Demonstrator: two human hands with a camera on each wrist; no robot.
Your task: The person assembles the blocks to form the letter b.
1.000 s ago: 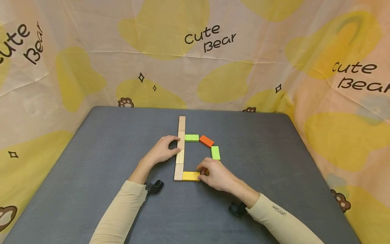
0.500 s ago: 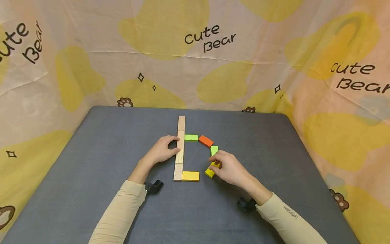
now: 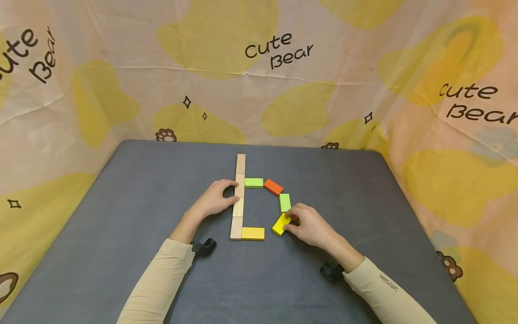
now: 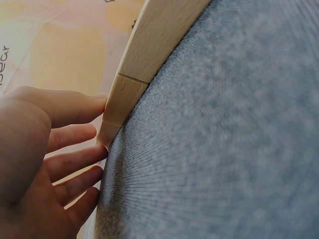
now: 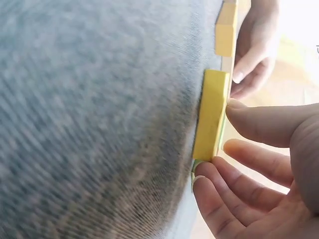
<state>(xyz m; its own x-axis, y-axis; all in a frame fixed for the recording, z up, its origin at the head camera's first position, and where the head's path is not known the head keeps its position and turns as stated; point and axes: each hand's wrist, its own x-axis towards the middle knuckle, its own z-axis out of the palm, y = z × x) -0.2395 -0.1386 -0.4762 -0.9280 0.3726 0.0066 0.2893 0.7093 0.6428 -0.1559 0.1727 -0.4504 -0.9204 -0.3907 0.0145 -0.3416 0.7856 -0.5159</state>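
On the grey tabletop, a straight row of plain wooden blocks [image 3: 240, 185] runs away from the person. My left hand [image 3: 215, 198] rests at its left side, thumb and index fingertips right at the row's edge, the other fingers loosely extended. My right hand [image 3: 311, 225] holds a yellow block [image 3: 279, 225] at its right side and far end between thumb and fingers. This yellow block lies slanted, its far end close to a light green block [image 3: 285, 203]. An orange block [image 3: 273, 186] and another green block [image 3: 254, 183] continue the curve to the row.
An amber block [image 3: 252, 233] lies against the near end of the wooden row, with a gap between it and the slanted yellow block. A printed cloth [image 3: 226, 112] hangs around the back and sides of the table [image 3: 162, 166].
My right hand has moved right from beside the amber block to the slanted yellow block, which now shows more fully with a slant. My left hand has stayed at the wooden row.
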